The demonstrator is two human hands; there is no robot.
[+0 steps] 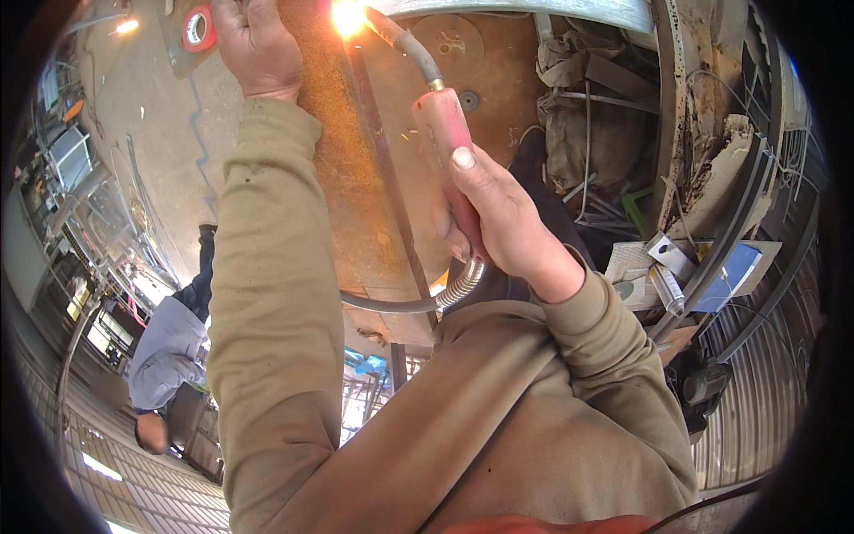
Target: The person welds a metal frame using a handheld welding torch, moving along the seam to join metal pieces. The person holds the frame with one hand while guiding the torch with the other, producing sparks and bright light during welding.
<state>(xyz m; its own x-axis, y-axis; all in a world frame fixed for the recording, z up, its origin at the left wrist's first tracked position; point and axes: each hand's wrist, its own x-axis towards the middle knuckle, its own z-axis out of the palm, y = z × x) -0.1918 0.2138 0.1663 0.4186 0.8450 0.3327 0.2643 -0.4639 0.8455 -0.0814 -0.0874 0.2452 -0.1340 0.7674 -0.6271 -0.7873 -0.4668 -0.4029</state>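
My right hand [503, 205] is wrapped around the red handle of a welding torch [445, 129], thumb lying along its top. The torch's bent neck reaches up to a blinding arc glow [348, 16] at the top edge, which hides the tip and the spot beneath it. Under the glow lies a long rust-covered steel piece [342, 151]. Left of the glow, my left hand [260, 53] is at the rusty steel with its fingers curled. The frame's top edge cuts off those fingers, so what they grip is hidden. Beside it is a red and white tape roll [210, 36].
A ribbed cable [461, 287] runs from the torch handle leftward under my left arm. A pale curved metal piece [569, 11] crosses the top. Right are crumpled grey cloth [569, 133], scrap bars and a spray can [665, 289]. Another person [169, 351] is at the far left.
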